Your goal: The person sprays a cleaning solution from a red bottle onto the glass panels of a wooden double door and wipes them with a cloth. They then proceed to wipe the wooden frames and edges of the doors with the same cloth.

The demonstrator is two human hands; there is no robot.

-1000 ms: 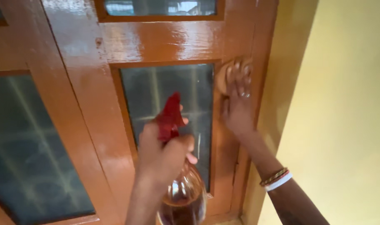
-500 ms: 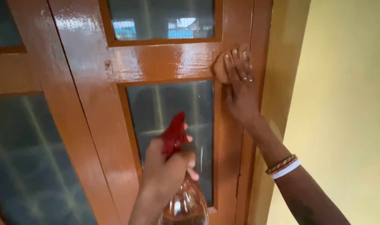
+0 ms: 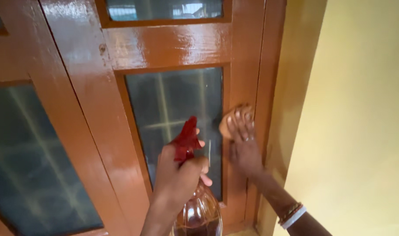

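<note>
We're mid-wipe: right hand (image 3: pixel 242 146) presses a tan pad (image 3: pixel 228 124) flat on the door's (image 3: pixel 164 43) glossy stile, just right of the glass pane (image 3: pixel 175 109). Left hand (image 3: pixel 177 175), below-left, grip wrapped around the spray bottle (image 3: pixel 195 209), nozzle toward the pane. Next stroke probably needs steady pressure along the frame.

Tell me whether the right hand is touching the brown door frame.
Touching: the head view shows the right hand pressing a tan pad flat against the door frame.
</note>
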